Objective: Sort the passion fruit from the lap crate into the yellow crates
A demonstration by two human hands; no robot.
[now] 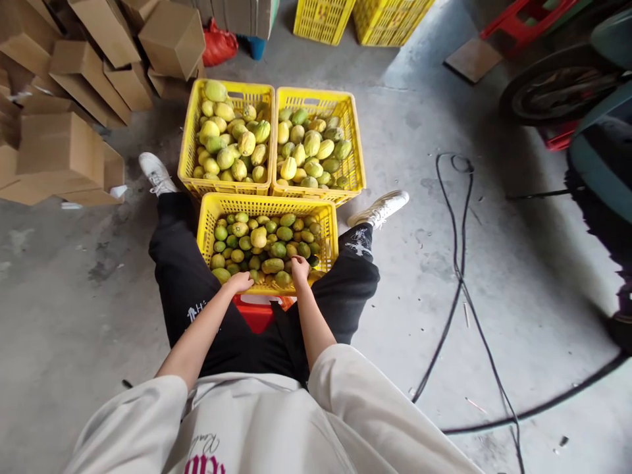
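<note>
I sit on a red stool (257, 313) with a yellow crate (207, 224) of small green and yellow fruits (269, 243) between my legs. My left hand (238, 282) rests on the fruits at the crate's near edge, fingers curled over them. My right hand (299, 269) reaches into the pile just to the right, fingers down among the fruits. Whether either hand grips a fruit is hidden. Two more yellow crates stand behind: the left crate (190, 131) and the right crate (356, 138), both heaped with larger yellow-green fruits.
Brown cardboard boxes (64, 151) are piled at the left. Black cables (461, 263) run over the concrete floor at the right. A scooter wheel (553, 92) and a red bag (217, 43) lie farther back, with empty yellow crates (323, 20) at the top.
</note>
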